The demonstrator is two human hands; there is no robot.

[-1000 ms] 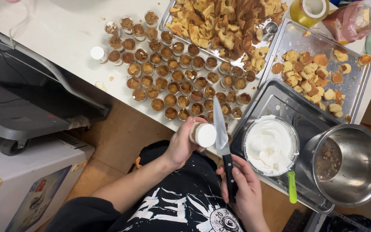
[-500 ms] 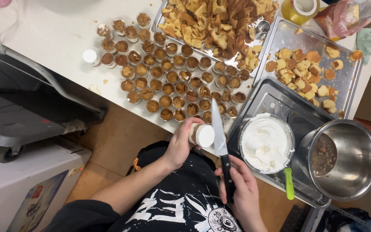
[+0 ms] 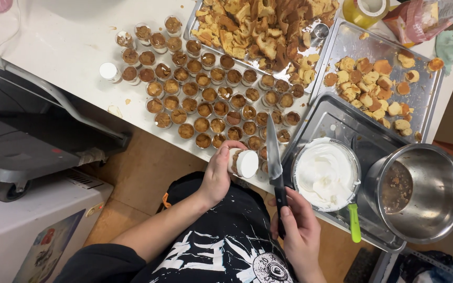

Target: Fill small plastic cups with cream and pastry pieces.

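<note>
The left hand (image 3: 217, 175) has its fingers wrapped around a small cup (image 3: 242, 163) topped with white cream, held at the near edge of the tabletop (image 3: 64, 52), its cream-filled mouth tipped toward the camera. The right hand (image 3: 295, 230) closes its fingers on the black handle of a knife (image 3: 274, 157); the long axis runs away from the person, the tip pointing toward the rows of small filled cups (image 3: 205, 94). Just right of the blade, a bowl of white cream (image 3: 325, 173) sits in a metal tray (image 3: 342, 118) beside a steel bowl (image 3: 436, 194). At the far right corner lies a crumpled pink-and-clear bag (image 3: 420, 18), next to a yellow container (image 3: 365, 10).
</note>
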